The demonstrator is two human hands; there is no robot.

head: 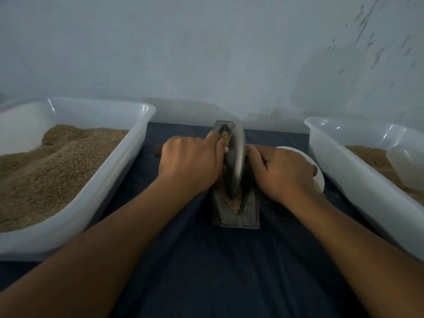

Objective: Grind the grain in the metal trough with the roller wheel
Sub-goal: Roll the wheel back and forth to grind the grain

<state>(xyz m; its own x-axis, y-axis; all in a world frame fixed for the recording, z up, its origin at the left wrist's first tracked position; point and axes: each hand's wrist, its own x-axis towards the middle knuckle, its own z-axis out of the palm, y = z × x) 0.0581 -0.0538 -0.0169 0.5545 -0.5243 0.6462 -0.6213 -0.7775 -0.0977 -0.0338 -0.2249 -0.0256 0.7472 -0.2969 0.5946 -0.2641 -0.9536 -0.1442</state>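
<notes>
Seen from the head camera, a metal trough [236, 212] lies lengthwise on a dark cloth [206, 260], a roller wheel [235, 161] standing in its groove amid crushed grain [234, 200]. The left hand [190, 161] and right hand [282, 173] each grip the wooden axle handle [158, 150] either side of the wheel. White plastic tubs [96, 198] holding grain flank the trough; a white scoop [406, 166] rests in the right tub.

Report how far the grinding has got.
Done: the trough is loaded, and the grain at its near end looks crushed. In hand: left hand and right hand grip the axle handles, with the roller wheel standing in the trough. Left: coarser grain at the far end.
</notes>
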